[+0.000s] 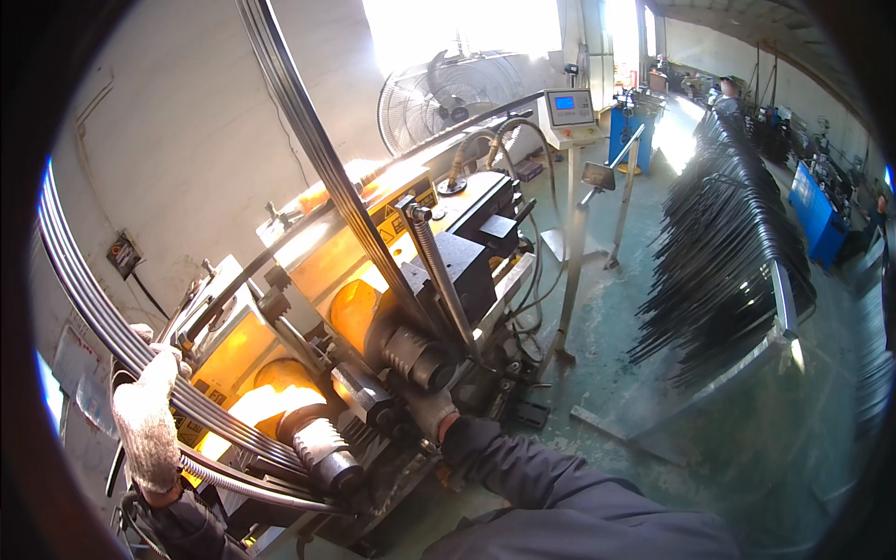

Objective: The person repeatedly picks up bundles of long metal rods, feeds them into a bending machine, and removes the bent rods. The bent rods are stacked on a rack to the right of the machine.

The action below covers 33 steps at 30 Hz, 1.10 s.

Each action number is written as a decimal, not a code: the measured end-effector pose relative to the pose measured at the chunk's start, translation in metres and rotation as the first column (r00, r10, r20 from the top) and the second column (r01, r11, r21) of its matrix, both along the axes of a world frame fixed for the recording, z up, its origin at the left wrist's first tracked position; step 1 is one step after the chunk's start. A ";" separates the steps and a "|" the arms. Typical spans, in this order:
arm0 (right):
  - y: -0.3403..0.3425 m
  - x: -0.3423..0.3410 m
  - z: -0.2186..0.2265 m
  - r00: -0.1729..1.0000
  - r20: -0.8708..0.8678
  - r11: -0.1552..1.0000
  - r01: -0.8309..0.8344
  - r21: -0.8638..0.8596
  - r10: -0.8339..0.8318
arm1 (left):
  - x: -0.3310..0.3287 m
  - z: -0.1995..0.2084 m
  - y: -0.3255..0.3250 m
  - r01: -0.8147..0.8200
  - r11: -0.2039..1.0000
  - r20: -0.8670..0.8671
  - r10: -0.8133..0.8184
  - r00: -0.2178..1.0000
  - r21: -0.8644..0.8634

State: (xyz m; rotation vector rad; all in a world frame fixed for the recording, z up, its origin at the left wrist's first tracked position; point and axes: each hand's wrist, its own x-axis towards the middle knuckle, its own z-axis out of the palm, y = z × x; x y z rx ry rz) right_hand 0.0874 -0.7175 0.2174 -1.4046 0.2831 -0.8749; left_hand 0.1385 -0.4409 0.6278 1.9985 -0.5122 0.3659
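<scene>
A bundle of thin grey metal rods (103,313) curves down from the upper left to a yellow bending machine (313,257). My left hand (149,425), in a pale knitted glove, is closed around it. The rods run along the near grooved roller (322,448). Another straight stretch of rods (322,140) rises steeply from behind the far grooved roller (417,357). My right hand (430,411), also gloved, reaches in just below that far roller. Its fingers are hidden behind machine parts, so their grip does not show. A coiled spring (439,271) stands beside the far roller.
A control box (569,110) with a blue screen stands on a post beyond the machine. Behind is a large fan (448,98). On the right, a rack holds many dark bent rods (723,252). A metal bar (625,437) lies on the green floor. People are in the background.
</scene>
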 end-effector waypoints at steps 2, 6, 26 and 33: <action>0.001 -0.005 0.010 0.999 -0.035 0.999 -0.011 0.037 0.012 | 0.001 -0.002 0.000 0.119 0.968 -0.033 -0.130 0.991 -0.220; 0.002 -0.009 0.016 0.999 -0.049 0.998 0.020 -0.057 -0.023 | -0.008 0.003 -0.005 0.029 0.987 -0.015 -0.032 0.999 -0.157; -0.007 -0.005 -0.015 0.993 -0.119 0.952 -0.042 -0.302 0.006 | -0.016 0.009 -0.002 0.080 0.965 -0.178 -0.126 0.976 -0.249; -0.008 -0.021 -0.013 0.971 -0.232 0.910 -0.140 -0.389 0.050 | -0.032 0.019 0.007 0.061 0.997 -0.276 -0.075 0.958 -0.056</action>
